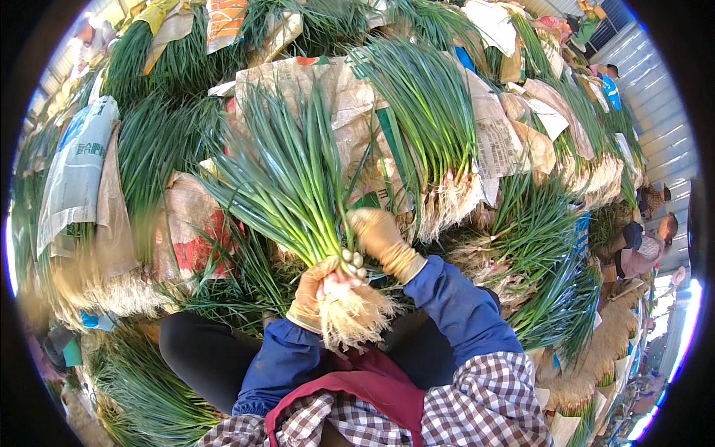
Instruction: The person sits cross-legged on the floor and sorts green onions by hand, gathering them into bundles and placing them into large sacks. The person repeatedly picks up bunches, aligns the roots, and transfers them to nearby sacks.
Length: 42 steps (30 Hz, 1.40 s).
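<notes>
My left hand, in a tan work glove, grips a bunch of green onions just above the roots. The bunch's long leaves fan up and away to the left, while its pale, stringy roots hang towards my lap. To the right of the stalks is my right hand, gloved too and blurred, with its fingers curled near a green leaf; whether it holds that leaf is unclear. Beyond my hands, another bunch of green onions lies on a woven plastic sack, roots towards me.
Loose green onions are heaped on my right. More bundles stand on the left beside a blue-white sack and a red-printed sack. Another pile lies beside my left knee. People sit along the right side.
</notes>
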Tool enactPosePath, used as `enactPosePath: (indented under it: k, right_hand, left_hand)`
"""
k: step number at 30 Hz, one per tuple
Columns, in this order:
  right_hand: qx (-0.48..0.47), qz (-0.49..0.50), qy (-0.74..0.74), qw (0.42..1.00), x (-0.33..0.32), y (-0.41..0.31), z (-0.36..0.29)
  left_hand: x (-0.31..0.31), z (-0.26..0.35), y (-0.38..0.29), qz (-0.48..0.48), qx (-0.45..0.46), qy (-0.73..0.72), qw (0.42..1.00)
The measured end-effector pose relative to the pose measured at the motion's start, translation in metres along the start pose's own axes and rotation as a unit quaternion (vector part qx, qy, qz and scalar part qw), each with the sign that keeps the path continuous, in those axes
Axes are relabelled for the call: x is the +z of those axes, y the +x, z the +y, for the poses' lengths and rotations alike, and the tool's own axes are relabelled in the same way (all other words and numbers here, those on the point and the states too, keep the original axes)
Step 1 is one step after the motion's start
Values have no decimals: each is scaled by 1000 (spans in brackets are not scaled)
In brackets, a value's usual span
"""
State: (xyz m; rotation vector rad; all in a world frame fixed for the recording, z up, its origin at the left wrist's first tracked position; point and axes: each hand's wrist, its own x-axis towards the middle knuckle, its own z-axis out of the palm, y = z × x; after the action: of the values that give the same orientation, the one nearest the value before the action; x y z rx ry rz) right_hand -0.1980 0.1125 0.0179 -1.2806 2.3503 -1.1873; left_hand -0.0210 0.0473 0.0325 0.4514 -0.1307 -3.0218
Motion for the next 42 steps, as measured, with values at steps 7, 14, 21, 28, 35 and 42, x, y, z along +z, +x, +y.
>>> enactPosePath:
  k: [7, 14, 21, 28, 35, 42]
  right_hand:
    - [117, -302, -118, 939, -65, 43, 83]
    - [322, 71, -146, 933, -104, 60, 108]
    - [11, -128, 24, 991, -58, 20, -6]
    - [-128, -125, -32, 983, -32, 13, -16]
    - [-201, -86, -245, 945, -7, -2, -16]
    - [161, -179, 138, 961, -60, 6, -26]
  left_hand:
    - [21, 18, -16, -170, 45, -32, 984]
    - [12, 21, -9, -60, 26, -32, 997]
    - [8, 10, 3, 37, 67, 71, 995]
    - [-3, 9, -2, -48, 54, -11, 997]
    - [-21, 11, -1, -79, 56, -49, 994]
    - [-13, 1, -11, -136, 49, -85, 986]
